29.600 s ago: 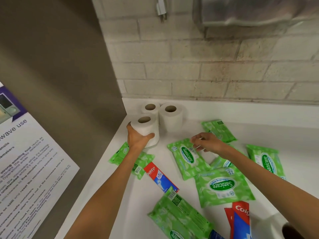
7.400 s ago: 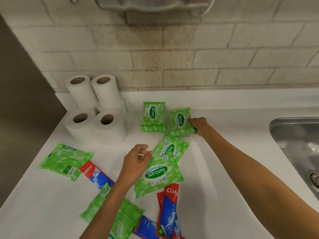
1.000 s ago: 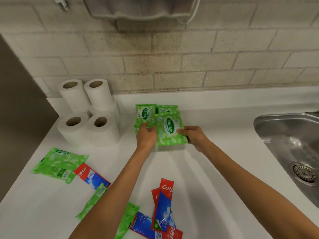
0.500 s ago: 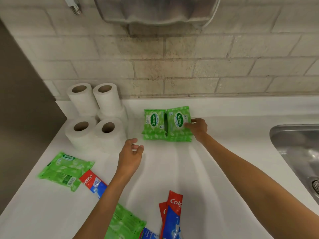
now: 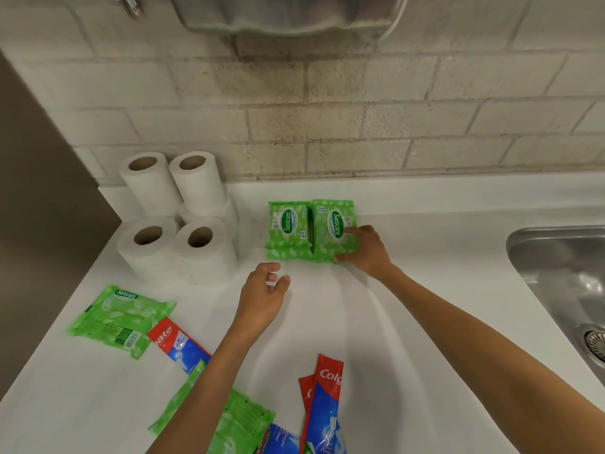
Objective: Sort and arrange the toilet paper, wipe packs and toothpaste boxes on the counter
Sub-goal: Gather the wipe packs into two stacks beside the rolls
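Several white toilet paper rolls [image 5: 204, 250] stand stacked two high in the back left corner of the counter [image 5: 409, 306]. Beside them sit two neat piles of green wipe packs [image 5: 288, 229], side by side. My right hand [image 5: 366, 250] grips the right pile [image 5: 329, 237], forefinger on top and thumb at its near edge. My left hand [image 5: 262, 296] hovers in front of the piles, fingers loosely curled and holding nothing. A loose wipe pack [image 5: 121, 316] and a toothpaste box [image 5: 176, 345] lie at the left. Another wipe pack [image 5: 242, 417] lies under my left forearm, and more toothpaste boxes [image 5: 324, 404] lie near the front.
A steel sink [image 5: 556, 257] with a drain is set into the counter at the right. The brick wall [image 5: 327, 126] runs along the back with a metal dispenser [image 5: 288, 14] above. A grey panel [image 5: 32, 191] closes off the left side.
A second ago both hands held the wipe packs. My left hand has let go and drawn back toward me. My right hand stays on the right pile.
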Motion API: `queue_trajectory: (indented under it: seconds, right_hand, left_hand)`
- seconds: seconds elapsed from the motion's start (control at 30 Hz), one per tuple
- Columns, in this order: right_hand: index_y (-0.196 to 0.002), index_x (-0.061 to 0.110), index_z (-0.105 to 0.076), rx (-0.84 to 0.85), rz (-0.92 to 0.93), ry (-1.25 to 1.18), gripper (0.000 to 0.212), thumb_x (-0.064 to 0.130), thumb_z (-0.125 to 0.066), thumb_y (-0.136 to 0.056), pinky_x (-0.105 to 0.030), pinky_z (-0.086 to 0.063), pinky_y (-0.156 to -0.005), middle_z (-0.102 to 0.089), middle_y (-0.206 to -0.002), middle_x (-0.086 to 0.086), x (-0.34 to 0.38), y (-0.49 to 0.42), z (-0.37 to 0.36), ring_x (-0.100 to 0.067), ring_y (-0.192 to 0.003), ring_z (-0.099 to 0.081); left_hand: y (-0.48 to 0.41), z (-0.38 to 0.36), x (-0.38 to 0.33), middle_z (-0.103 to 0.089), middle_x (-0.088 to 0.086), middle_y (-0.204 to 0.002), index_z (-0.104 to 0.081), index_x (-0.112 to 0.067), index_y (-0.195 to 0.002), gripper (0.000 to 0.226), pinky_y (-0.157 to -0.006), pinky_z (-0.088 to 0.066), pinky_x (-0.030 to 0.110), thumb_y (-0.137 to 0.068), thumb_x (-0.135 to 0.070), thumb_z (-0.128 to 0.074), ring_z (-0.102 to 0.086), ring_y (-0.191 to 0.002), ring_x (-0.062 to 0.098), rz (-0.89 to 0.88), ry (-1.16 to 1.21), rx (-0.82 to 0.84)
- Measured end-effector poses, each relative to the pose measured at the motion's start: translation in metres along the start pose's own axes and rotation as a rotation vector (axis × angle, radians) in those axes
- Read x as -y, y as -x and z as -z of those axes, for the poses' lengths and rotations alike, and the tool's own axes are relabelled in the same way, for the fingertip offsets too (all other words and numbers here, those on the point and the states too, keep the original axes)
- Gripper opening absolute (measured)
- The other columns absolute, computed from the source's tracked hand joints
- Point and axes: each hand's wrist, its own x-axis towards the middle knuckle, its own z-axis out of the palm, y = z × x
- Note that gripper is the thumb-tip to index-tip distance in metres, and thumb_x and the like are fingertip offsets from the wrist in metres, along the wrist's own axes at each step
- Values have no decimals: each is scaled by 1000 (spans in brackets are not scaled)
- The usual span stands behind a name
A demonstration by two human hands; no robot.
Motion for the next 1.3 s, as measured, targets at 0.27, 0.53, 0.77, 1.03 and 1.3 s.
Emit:
queue_trajectory:
  seconds: [0.27, 0.53, 0.77, 1.03, 1.3]
  right_hand:
    - [-133, 21, -50, -9, 12, 58, 73, 37, -78, -68, -36, -38, -102, -43, -136, -9, 3, -5, -2, -28, -124, -45]
    - [-135, 19, -48, 15, 41, 114, 71, 37, -76, -72, -36, -35, -104, -41, -142, -9, 4, -11, 3, -27, -128, -44]
    - [-139, 22, -40, -44, 10, 114, 75, 34, -74, -74, -41, -32, -108, -30, -148, -14, 12, -1, 0, -31, -134, -34]
    - [-127, 14, -54, -123, 174, -61, 53, 27, -70, -79, -35, -40, -102, -42, -136, -14, 50, 41, -18, -30, -125, -44]
    - [-116, 10, -63, 42, 251, -116, 39, 25, -70, -81, -25, -42, -84, -56, -122, -14, 75, 88, -30, -25, -104, -59]
  left_hand:
    - [0, -1, 3, -54, 10, -120, -50, -14, -124, 33, -90, -46, 33, -92, -23, -53, -56, -96, 18, 5, -22, 26]
    - [-2, 0, 6, -52, 9, -121, -49, -14, -125, 35, -90, -46, 32, -92, -25, -53, -55, -97, 17, -4, -39, 40]
    - [1, 2, 9, -52, 8, -121, -49, -14, -126, 36, -83, -41, 25, -91, -26, -53, -54, -95, 16, -11, -56, 54]
    - [12, 18, 19, -52, 5, -111, -52, -14, -121, 35, -80, -41, 25, -89, -24, -58, -54, -91, 16, -22, -97, 59]
    - [48, 53, 38, -54, 8, -122, -52, -16, -125, 41, -85, -37, 21, -85, -11, -60, -52, -102, 16, -113, -459, 326]
